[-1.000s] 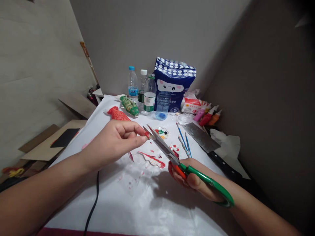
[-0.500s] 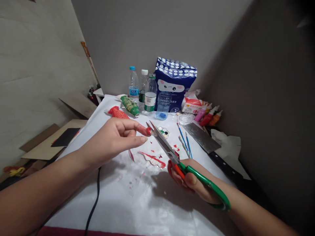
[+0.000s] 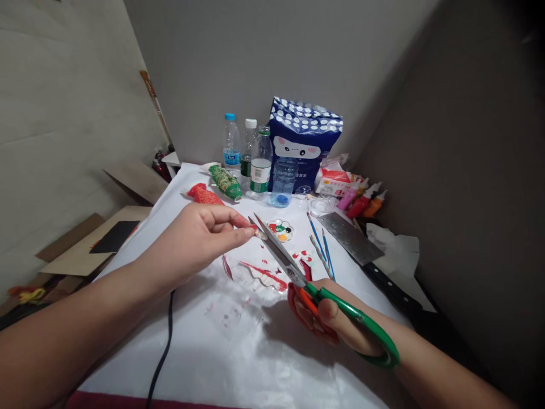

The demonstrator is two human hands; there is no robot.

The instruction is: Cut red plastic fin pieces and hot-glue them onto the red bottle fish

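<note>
My left hand is raised over the white table sheet, thumb and forefinger pinched on a small red-painted scrap. My right hand grips the green and orange handles of a pair of scissors. The slightly parted blades point up and left, and their tips meet the scrap. Under the blades lie clear plastic cut-offs with red paint.
A paint palette, thin brushes and a large cleaver lie to the right. At the back stand three water bottles, a cut bottle base, a blue dotted bag and paint tubes. Red and green painted bottle fish lie left. A black cable runs off the front edge.
My left fingers spread briefly, then pinched the red scrap again against the blade tips. The scissors dipped slightly and my right hand shifted a little toward me.
</note>
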